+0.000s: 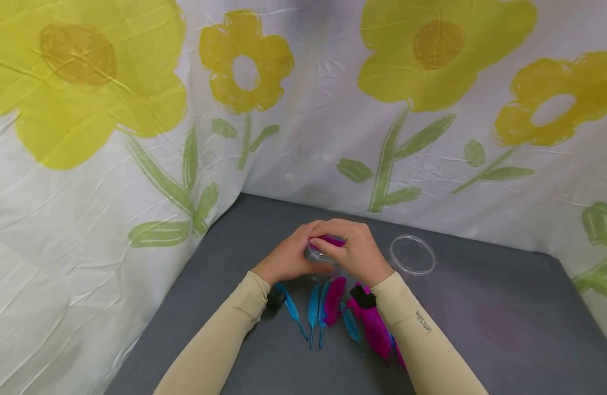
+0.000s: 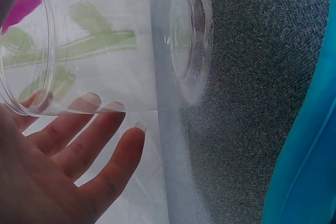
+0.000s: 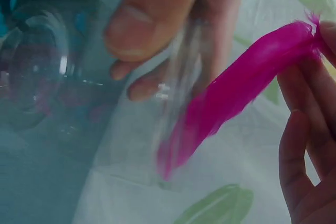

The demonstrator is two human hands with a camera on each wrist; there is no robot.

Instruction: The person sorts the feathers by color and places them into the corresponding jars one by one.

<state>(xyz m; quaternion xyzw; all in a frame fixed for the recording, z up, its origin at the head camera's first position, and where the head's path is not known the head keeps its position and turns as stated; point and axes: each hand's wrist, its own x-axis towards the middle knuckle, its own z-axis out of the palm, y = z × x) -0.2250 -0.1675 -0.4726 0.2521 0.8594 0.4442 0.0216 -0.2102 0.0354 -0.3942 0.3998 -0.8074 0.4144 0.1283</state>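
Observation:
A clear plastic jar point(image 2: 113, 77) is held over the table by my left hand point(image 1: 284, 257), whose thumb and fingers go round its side. Its mouth faces up in the head view. My right hand point(image 1: 360, 252) pinches one end of a magenta feather point(image 3: 239, 85) between thumb and fingertips. The other end of that feather slants down into the jar's mouth. In the right wrist view, the left thumb point(image 3: 134, 30) lies along the jar near its rim.
Blue feathers point(image 1: 313, 310) and magenta feathers point(image 1: 375, 332) lie on the grey table point(image 1: 481, 307) below the hands, some hidden by the right sleeve. A round clear lid point(image 1: 413, 255) lies to the right. A flower-printed cloth point(image 1: 308, 148) hangs behind the table.

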